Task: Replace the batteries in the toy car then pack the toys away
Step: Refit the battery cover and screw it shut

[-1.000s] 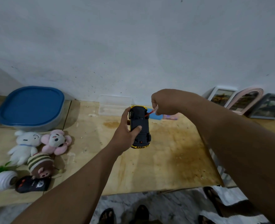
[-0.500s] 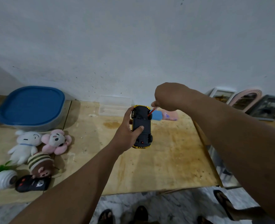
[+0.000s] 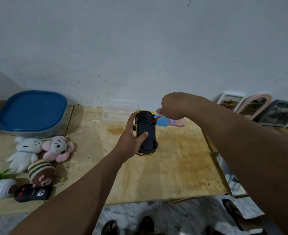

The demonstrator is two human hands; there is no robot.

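Observation:
A yellow toy car (image 3: 146, 133) is held upside down above the wooden table (image 3: 173, 167), its black underside facing me. My left hand (image 3: 131, 141) grips it from the left, thumb across the underside. My right hand (image 3: 172, 107) is closed on a small red-handled screwdriver (image 3: 156, 119), whose tip touches the underside near the far end of the car. At the left lie a white plush (image 3: 24, 153), a pink plush (image 3: 58, 148), a striped brown plush (image 3: 41, 173) and a black remote control (image 3: 32, 194).
A blue-lidded tub (image 3: 31, 112) stands at the back left. A clear plastic box (image 3: 119, 111) sits against the wall, with blue and pink packs (image 3: 172, 122) behind the car. Picture frames (image 3: 258, 109) lean at the right. A white ribbed object (image 3: 2, 189) lies far left.
My right hand with the screwdriver has shifted slightly up and right while staying at the car's far end. The car and my left hand have stayed nearly still.

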